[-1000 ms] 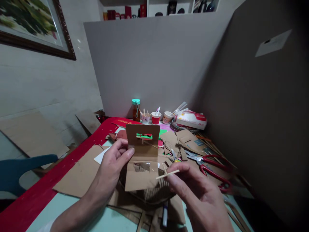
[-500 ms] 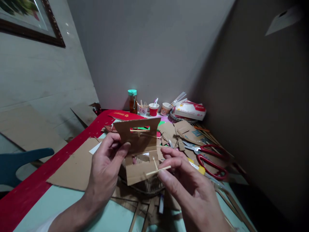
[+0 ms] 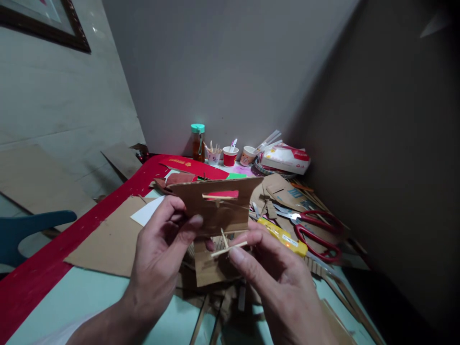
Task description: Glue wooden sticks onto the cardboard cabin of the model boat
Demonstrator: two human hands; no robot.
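My left hand (image 3: 161, 244) grips the left side of a folded cardboard piece (image 3: 230, 215), thumb in front and fingers behind. Two openings are cut in this cardboard, one in its upper panel and one near the fold. Across the upper slot lies a short thin wooden stick (image 3: 219, 197). Between thumb and forefinger my right hand (image 3: 266, 263) pinches a T-shaped piece of thin wooden sticks (image 3: 227, 248). That T-shaped piece is held in front of the lower opening; whether it touches the cardboard I cannot tell.
Red-handled scissors (image 3: 316, 235) and a yellow utility knife (image 3: 282, 235) lie at the right among cardboard scraps. Cups, including a red cup (image 3: 230, 157), and a bottle (image 3: 198, 143) stand at the back. A large cardboard sheet (image 3: 108, 244) lies at the left.
My right hand has brought the T-shaped stick piece left and slightly up, closer to the lower opening. The cardboard has shifted a little right and turned slightly.
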